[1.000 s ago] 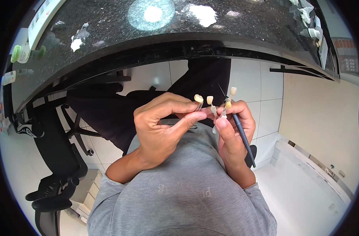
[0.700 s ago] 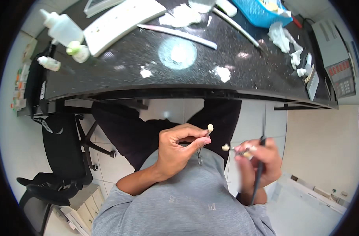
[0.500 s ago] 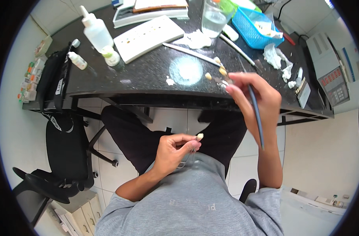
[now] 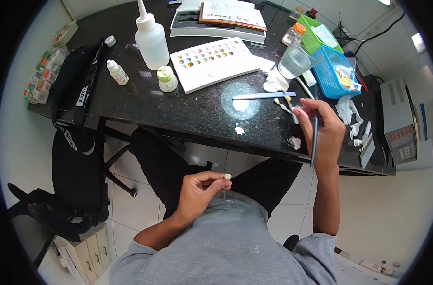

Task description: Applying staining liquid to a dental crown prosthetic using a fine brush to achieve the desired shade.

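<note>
My left hand (image 4: 200, 192) is closed in front of my shirt. Its thumb and forefinger pinch at a small cream tooth crown (image 4: 227, 176), with a thin metal holder (image 4: 227, 195) hanging below the fingers. Over the desk's front right part, my right hand (image 4: 323, 126) is closed on a slim dark brush (image 4: 315, 137), whose handle points back toward me. Beside its fingertips are tooth-coloured shade tabs (image 4: 277, 101) on thin stems. Whether the fingers hold these stems or they lie on the desk, I cannot tell. The brush's tip is hidden.
On the black desk (image 4: 192, 114) stand a white palette (image 4: 211, 64) with coloured wells, a squeeze bottle (image 4: 151, 45), small bottles (image 4: 167, 80), a glass of water (image 4: 295, 61) and a blue basket (image 4: 333, 71). Crumpled tissue (image 4: 276, 80) lies behind a pale flat stick (image 4: 264, 95).
The view has shifted, so more of the desk's far side shows. My right hand has drawn back from the shade tabs a little. The left hand still pinches the crown, which is turned differently.
</note>
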Demonstrator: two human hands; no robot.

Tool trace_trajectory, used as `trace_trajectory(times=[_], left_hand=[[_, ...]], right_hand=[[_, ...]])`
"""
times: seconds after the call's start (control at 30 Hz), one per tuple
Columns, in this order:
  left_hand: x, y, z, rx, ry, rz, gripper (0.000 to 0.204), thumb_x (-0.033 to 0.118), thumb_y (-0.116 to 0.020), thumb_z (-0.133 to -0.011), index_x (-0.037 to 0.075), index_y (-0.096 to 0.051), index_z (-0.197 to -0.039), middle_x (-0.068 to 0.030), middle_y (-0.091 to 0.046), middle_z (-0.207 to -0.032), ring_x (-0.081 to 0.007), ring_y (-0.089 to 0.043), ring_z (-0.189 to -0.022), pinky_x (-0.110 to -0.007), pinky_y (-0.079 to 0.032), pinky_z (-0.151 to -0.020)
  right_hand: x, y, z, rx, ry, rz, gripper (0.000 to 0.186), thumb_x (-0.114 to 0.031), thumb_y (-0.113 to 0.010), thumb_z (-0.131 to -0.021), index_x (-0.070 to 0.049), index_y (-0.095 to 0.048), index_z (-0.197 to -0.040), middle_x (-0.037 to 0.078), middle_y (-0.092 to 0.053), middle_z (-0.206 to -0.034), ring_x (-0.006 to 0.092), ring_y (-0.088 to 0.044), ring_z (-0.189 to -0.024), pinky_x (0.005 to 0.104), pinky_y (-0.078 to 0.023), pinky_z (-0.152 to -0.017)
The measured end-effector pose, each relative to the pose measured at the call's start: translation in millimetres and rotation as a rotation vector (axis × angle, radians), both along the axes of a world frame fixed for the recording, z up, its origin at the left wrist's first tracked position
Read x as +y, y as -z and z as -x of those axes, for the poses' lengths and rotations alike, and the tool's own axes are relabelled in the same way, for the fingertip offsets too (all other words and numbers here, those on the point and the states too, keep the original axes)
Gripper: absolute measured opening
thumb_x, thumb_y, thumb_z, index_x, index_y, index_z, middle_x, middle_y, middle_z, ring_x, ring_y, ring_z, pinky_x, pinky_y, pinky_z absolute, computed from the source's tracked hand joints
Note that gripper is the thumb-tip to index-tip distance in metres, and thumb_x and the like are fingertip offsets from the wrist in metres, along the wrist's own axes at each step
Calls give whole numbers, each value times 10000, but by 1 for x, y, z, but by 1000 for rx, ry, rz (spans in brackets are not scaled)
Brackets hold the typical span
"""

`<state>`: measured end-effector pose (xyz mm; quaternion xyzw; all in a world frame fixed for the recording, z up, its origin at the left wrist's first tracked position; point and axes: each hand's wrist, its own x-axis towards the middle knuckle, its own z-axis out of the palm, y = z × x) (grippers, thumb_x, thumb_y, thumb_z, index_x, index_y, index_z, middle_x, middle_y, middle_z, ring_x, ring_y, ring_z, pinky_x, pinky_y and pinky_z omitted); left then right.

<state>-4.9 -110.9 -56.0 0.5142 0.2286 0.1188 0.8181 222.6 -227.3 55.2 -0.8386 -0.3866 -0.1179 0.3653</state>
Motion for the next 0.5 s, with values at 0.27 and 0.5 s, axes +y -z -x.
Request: trace_trajectory(times=[0.27, 0.5], left_hand=[[51, -39, -1, -132, -217, -418, 174, -43, -663, -831, -32, -675, -1004, -130, -692, -893, -157, -675, -824, -243, -555, -746], [95, -53, -1, -103, -338, -792, 202, -73, -731, -740, -15, -683, -928, -131, -685, -862, -175, -679, -773, -239, -547, -674]], right_hand=[[20, -24, 19, 311, -293, -426, 284, -126, -574, -921, 28, -531, -1155, 82, -638, -764, 106, -603, -649, 201, -455, -553], [127, -35, -15, 475, -616, -226, 244, -132, -639, -900, 71, -619, -1033, 121, -650, -860, 117, -640, -726, 202, -509, -623]])
